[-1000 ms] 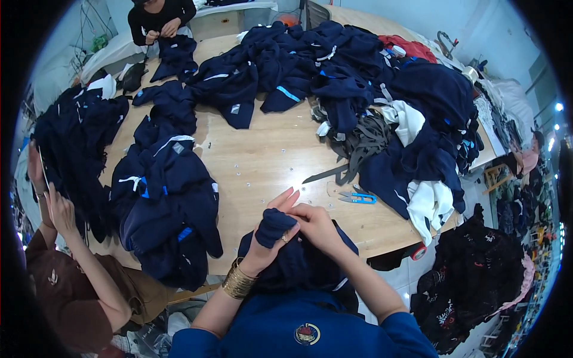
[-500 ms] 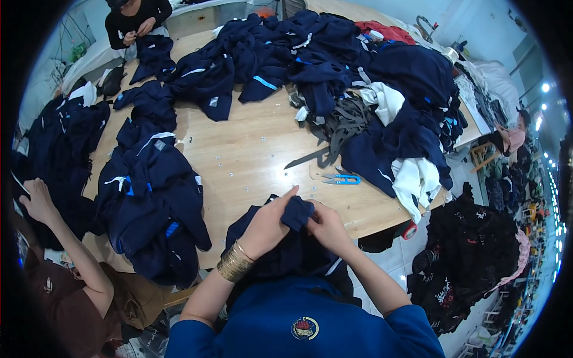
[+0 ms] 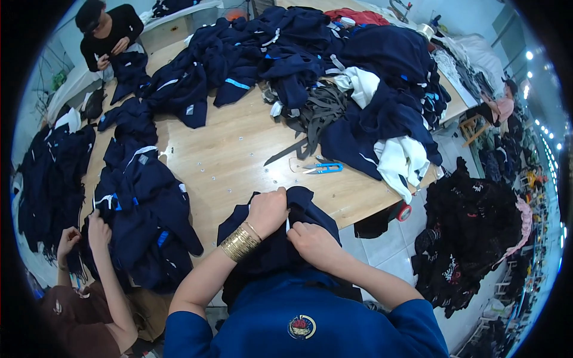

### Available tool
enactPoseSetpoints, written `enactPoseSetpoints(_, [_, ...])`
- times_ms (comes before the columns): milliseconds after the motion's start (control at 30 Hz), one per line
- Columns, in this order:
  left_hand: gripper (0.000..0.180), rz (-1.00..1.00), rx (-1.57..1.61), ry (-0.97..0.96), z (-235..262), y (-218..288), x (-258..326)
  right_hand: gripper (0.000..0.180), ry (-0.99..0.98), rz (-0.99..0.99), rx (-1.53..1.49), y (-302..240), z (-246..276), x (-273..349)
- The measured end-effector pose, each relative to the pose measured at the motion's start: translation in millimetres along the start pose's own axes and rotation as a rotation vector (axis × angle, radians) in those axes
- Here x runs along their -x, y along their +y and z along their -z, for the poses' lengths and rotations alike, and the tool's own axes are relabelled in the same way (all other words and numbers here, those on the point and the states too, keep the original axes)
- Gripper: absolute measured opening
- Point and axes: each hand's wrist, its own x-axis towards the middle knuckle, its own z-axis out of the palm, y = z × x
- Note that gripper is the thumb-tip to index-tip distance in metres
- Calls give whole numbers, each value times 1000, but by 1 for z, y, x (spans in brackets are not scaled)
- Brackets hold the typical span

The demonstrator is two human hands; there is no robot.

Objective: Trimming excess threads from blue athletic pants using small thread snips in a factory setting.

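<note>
A navy garment (image 3: 307,200) lies at the table's front edge and over my lap. My left hand (image 3: 268,210), with gold bangles on its wrist, is closed on the cloth. Just to the right, my right hand (image 3: 311,241) pinches the same garment lower down. A thin white strip (image 3: 288,223) shows between the two hands; whether it is a label or trim I cannot tell. Beyond the hands, blue thread snips (image 3: 325,169) lie on the wooden table (image 3: 221,143), apart from both.
A large heap of navy garments (image 3: 382,56) covers the far side. Dark grey straps (image 3: 313,119) and a white cloth (image 3: 400,161) lie at right. More navy garments (image 3: 149,209) lie left, beside a co-worker's hands (image 3: 98,232). Black clothes (image 3: 459,232) are piled at the lower right.
My hands have moved apart from the bunched cloth, and the garment is spread more, showing a white strip. The left co-worker's second hand has come into view. The whole view has shifted slightly.
</note>
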Motion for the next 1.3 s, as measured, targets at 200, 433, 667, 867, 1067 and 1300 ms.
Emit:
enactPoseSetpoints(200, [25, -371, 202, 57, -21, -6, -4, 12, 266, -85, -75, 25, 14, -9])
enactPoseSetpoints(433, [53, -39, 708, -818, 30, -15, -27, 16, 182, -137, -95, 40, -7, 7])
enactPoseSetpoints(667, [33, -117, 708, -730, -3, -27, -38, 13, 209, 154, 73, 43, -16, -5])
enactPoseSetpoints(867, [25, -409, 135, -397, 7, 4, -31, 17, 70, 6, -271, 57, -20, -1])
enactPoseSetpoints(1067, [21, -402, 204, -719, 33, -8, -44, 20, 80, -44, -483, 50, -25, 1])
enactPoseSetpoints(1300, [18, -621, -498, -507, 35, 2, -44, 20, 177, -55, -576, 43, -38, -20])
